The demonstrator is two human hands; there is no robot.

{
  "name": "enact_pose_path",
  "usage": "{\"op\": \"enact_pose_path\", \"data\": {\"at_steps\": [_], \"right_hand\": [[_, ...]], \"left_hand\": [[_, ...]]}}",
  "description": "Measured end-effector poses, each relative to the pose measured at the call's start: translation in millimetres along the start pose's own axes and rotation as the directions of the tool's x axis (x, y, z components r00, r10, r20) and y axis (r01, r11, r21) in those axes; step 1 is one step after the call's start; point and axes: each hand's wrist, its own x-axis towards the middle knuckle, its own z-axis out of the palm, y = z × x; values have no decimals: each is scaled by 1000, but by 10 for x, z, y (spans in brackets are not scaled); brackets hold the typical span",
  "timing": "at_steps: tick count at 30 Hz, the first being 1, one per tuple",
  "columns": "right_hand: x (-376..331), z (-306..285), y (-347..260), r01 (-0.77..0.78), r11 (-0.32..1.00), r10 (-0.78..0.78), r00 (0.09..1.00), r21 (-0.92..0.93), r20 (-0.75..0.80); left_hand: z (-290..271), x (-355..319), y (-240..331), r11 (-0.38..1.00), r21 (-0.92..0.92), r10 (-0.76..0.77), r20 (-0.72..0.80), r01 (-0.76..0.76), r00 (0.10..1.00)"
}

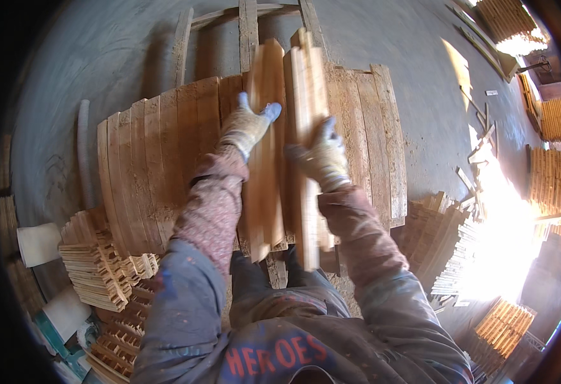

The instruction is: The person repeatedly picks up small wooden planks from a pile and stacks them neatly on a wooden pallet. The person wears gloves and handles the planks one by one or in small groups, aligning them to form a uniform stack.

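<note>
- From my headset feed I see the left hand [247, 128], in a pale glove with bluish tips, its thumb lying over the left bundle of wooden strips [271, 179] and one finger pointing up beside it. The other fingers are hidden, so I cannot tell whether they grip.
- The right hand [326, 159], gloved alike, has its fingers closed on the outer side of the right bundle of wooden strips [309, 96], thumb across the top.
- Both bundles stand side by side at the centre of the frame — a narrow dark gap between them — with their lower ends at the near edge of the planks; motion blurs them.
- Under them I have a broad row of brown planks [194, 141], dusted with sawdust.
- Reddish sleeves [219, 192] cover both forearms.
- Wooden rails [248, 32] run to the top edge.
- At far left I make out a grey ribbed hose [85, 153] and, lower, a white cylinder [37, 244] beside stacked wood pieces [95, 272].
- More stacked strips [554, 185] stand at far right, past a glaring sunlit patch on the grey floor [434, 128].
</note>
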Motion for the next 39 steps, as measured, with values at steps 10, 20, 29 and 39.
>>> {"op": "enact_pose_path", "data": {"at_steps": [10, 20, 29, 39], "right_hand": [[-223, 535, 527, -48, 943, 15, 995, 329, 103], [670, -479, 2067, -103, 994, 108, 861, 38, -496], [853, -618, 2871, 103, 548, 159, 961, 830, -224], [714, -305, 3025, -51, 435, -174, 975, 899, 140]], "left_hand": [[930, -937, -998, 999, -26, 45, -18, -46, 999], [664, -1204, -1696, 877, -461, 64, -161, -133, 985], [513, -1796, -2171, 860, -511, -37, -94, -17, 995], [822, -1624, -1883, 914, -399, 83, 10, -72, 996]]}}
